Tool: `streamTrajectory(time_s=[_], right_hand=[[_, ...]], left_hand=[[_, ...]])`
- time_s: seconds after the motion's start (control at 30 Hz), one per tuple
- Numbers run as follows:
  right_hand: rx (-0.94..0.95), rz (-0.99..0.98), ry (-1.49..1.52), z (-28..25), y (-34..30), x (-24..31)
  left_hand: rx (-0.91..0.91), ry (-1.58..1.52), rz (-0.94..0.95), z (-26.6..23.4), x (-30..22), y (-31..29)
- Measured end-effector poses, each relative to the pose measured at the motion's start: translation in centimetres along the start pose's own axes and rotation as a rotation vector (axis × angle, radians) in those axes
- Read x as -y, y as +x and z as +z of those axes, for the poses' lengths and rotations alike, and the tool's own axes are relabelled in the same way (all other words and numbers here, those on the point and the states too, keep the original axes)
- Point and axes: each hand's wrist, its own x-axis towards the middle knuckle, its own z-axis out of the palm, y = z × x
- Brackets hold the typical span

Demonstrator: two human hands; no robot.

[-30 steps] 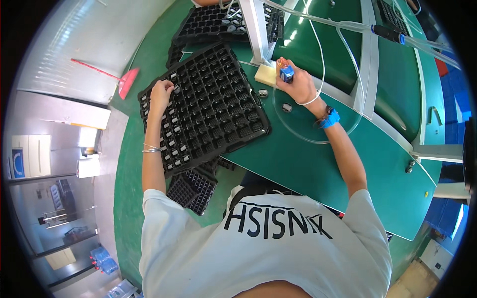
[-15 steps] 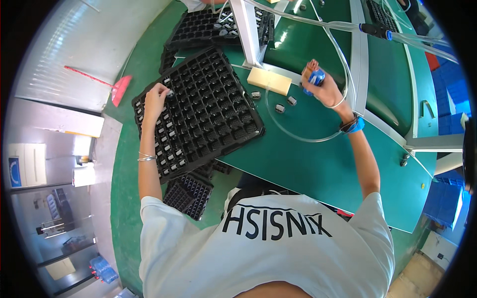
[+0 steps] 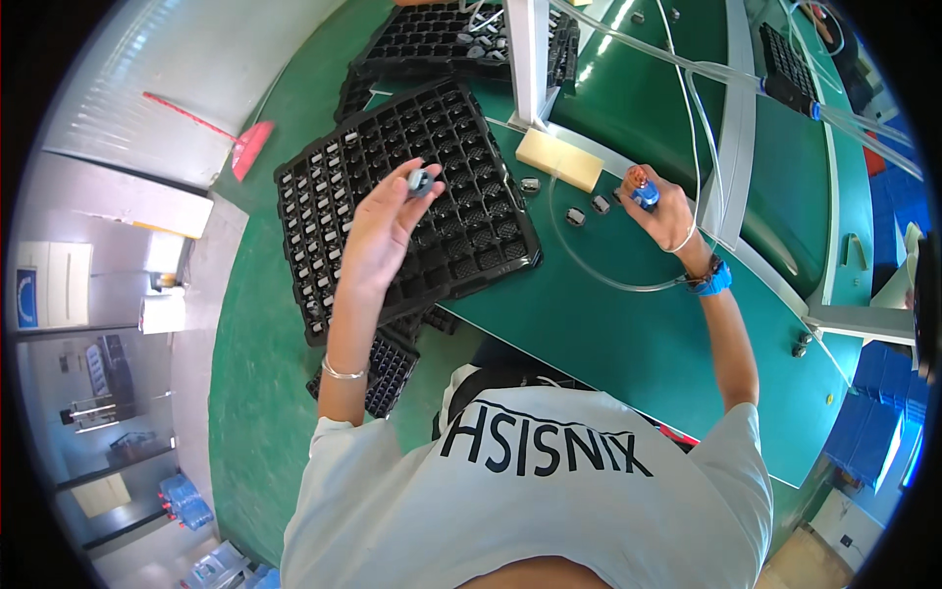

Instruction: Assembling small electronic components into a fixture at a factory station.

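Observation:
My left hand [image 3: 381, 228] is raised over the black compartment tray [image 3: 471, 257], pinching a small silver-and-dark metal part [image 3: 420, 183] between thumb and fingers. Rows of similar parts [image 3: 335, 179] sit in the pockets on the tray's left side. On the right, my right hand [image 3: 667, 214] is closed round a blue hand tool [image 3: 646, 193] with a copper-coloured end; its exact kind is unclear. Loose metal parts [image 3: 575, 217] lie on the green table just left of that hand. A pale yellow block [image 3: 559, 159] rests behind them.
A white post [image 3: 526, 69] rises behind the yellow block. Clear hoses [image 3: 706, 71] cross the upper right, and one [image 3: 603, 283] loops over the green tabletop [image 3: 638, 344]. More black trays [image 3: 422, 49] stand at the back, others [image 3: 391, 378] below the table edge.
My left hand has come away from the tray's left rows, moving right over its middle, and a metal part now shows in its fingers. My right hand has turned and lowered slightly with the blue tool.

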Motion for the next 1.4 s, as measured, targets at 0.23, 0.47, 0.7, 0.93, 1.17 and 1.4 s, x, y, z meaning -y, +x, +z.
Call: streamTrajectory(time_s=[0.23, 0.47, 0.7, 0.93, 1.17, 1.4], right_hand=[[-0.046, 0.011, 0.048, 0.2, 0.2, 1.7], [0.170, 0.387, 1.428, 2.2, 1.4, 10.4], [0.255, 0.453, 1.392, 3.2, 0.6, 12.6], [0.304, 0.411, 1.298, 3.4, -0.4, 12.9], [0.340, 0.388, 1.255, 3.0, -0.9, 13.0], [0.122, 0.368, 1.195, 4.7, 1.1, 6.9]], left_hand=[[-0.009, -0.030, -0.024, 4.0, 2.3, -2.5], [0.074, 0.088, 0.234, 7.2, 4.5, -3.3], [0.180, 0.288, 0.416, 8.9, 4.7, -3.5], [0.182, 0.274, 0.447, 8.6, 5.7, -3.7], [0.219, 0.660, 0.627, 9.2, 5.1, -3.6], [0.081, 0.779, 0.597, 7.8, 5.2, -4.0]])
